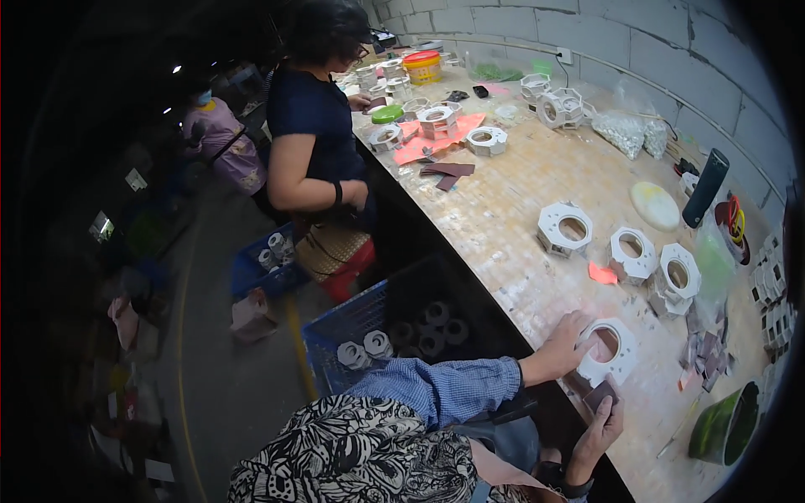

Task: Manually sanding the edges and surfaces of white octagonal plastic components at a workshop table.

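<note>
A white octagonal frame (616, 362) with a round hole lies at the table's near edge. My left hand (558, 348) is closed on its left side, thumb and fingers at the rim. My right hand (599, 429) pinches a small dark brown piece of sandpaper (600, 395) against the frame's near edge. Beyond them stand three similar white frames, one to the left (564, 229), one in the middle (632, 255) and one to the right (676, 277). A small orange-pink scrap (601, 272) lies between them.
A green bucket (723, 426) and sandpaper scraps (707, 356) are on my right. A dark green cylinder (706, 188) stands near the wall. To my left, a blue crate (323, 342) with white parts sits below the table. A co-worker (314, 142) stands farther along the table.
</note>
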